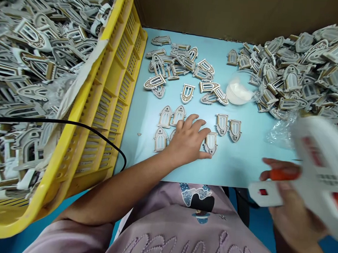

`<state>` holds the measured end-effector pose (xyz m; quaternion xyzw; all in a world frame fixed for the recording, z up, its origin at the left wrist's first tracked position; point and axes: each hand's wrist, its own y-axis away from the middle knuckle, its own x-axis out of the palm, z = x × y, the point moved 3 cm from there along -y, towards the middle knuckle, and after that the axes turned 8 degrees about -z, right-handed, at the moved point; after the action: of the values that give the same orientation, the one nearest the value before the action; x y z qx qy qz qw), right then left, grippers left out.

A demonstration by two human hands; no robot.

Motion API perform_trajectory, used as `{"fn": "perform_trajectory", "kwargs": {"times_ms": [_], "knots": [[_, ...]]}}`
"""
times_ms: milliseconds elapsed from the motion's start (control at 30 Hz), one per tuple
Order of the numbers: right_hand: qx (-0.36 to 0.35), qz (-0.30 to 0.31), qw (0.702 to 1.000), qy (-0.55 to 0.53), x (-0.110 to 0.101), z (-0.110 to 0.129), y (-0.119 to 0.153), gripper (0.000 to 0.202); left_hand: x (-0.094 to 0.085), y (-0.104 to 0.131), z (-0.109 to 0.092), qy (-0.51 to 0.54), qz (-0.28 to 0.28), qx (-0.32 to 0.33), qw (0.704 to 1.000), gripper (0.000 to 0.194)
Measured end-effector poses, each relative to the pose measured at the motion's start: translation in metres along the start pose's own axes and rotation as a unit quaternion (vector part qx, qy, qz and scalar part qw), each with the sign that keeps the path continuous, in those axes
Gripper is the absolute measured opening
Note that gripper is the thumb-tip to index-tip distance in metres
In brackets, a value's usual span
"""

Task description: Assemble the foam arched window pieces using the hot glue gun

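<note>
My left hand (189, 137) rests over the blue tabletop, its thumb and forefinger bracketing a small arched window piece (210, 142) that lies flat. Under and beside the palm are several more such pieces, among them a window piece (160, 139) to the left; one is partly hidden by the hand. Two others, including a window piece (222, 124), lie to the right with their points toward me. My right hand (293, 208) is wrapped round the handle of a white glue gun (323, 161) with an orange trigger; the gun is blurred and its nozzle cannot be made out.
A yellow crate (101, 111) full of similar pieces stands at left, a black cable (73, 122) crossing its rim. Loose pieces (183, 61) lie at the back. A clear cup (240, 90) with white contents sits by a large heap (299, 73) at right, near crumpled plastic (283, 130).
</note>
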<state>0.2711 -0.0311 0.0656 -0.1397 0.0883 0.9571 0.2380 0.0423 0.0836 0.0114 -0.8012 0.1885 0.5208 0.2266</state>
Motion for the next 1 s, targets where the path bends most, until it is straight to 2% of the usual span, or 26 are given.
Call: {"fn": "perform_trajectory", "kwargs": {"times_ms": [67, 100, 233, 333, 433, 533, 600, 633, 733, 800, 900, 1000], "knots": [[0.032, -0.094, 0.985, -0.139, -0.013, 0.009, -0.007, 0.009, -0.001, -0.001, 0.0, -0.005, 0.003, -0.001, 1.0, 0.073], [0.047, -0.122, 0.976, -0.173, -0.018, 0.012, -0.01, 0.012, -0.002, -0.002, 0.001, -0.01, 0.003, -0.005, 1.0, 0.072], [0.088, -0.155, 0.961, -0.212, -0.025, 0.01, -0.016, 0.009, -0.008, -0.015, 0.01, -0.039, -0.014, -0.038, 0.998, 0.066], [0.136, -0.11, 0.958, -0.227, -0.02, 0.001, -0.016, 0.005, -0.007, -0.034, 0.016, -0.051, -0.024, -0.052, 0.997, 0.064], [0.161, -0.051, 0.957, -0.237, -0.012, -0.005, -0.017, 0.004, 0.0, -0.054, 0.012, -0.056, -0.017, -0.044, 0.997, 0.065], [0.162, 0.01, 0.955, -0.249, -0.007, -0.009, -0.019, 0.007, -0.001, -0.062, 0.001, -0.054, -0.001, -0.036, 0.998, 0.082], [0.146, 0.044, 0.96, -0.233, -0.008, -0.013, -0.019, 0.011, -0.012, -0.053, -0.001, -0.05, -0.004, -0.041, 0.998, 0.09], [0.138, 0.061, 0.964, -0.217, -0.009, -0.015, -0.018, 0.012, -0.021, -0.044, 0.0, -0.048, -0.009, -0.046, 0.998, 0.088], [0.132, 0.113, 0.969, -0.176, -0.012, -0.023, -0.015, 0.019, -0.048, -0.006, 0.011, -0.037, -0.005, -0.053, 0.998, 0.058], [0.14, 0.145, 0.967, -0.155, -0.012, -0.027, -0.013, 0.027, -0.057, 0.021, 0.019, -0.03, 0.023, -0.036, 0.999, 0.057], [0.144, 0.193, 0.964, -0.112, -0.006, -0.026, -0.009, 0.036, -0.051, 0.046, 0.025, -0.039, 0.061, -0.028, 0.997, 0.075], [0.147, 0.236, 0.96, -0.023, 0.003, -0.022, -0.002, 0.037, -0.032, 0.047, 0.019, -0.037, 0.051, -0.033, 0.997, 0.08]]}}
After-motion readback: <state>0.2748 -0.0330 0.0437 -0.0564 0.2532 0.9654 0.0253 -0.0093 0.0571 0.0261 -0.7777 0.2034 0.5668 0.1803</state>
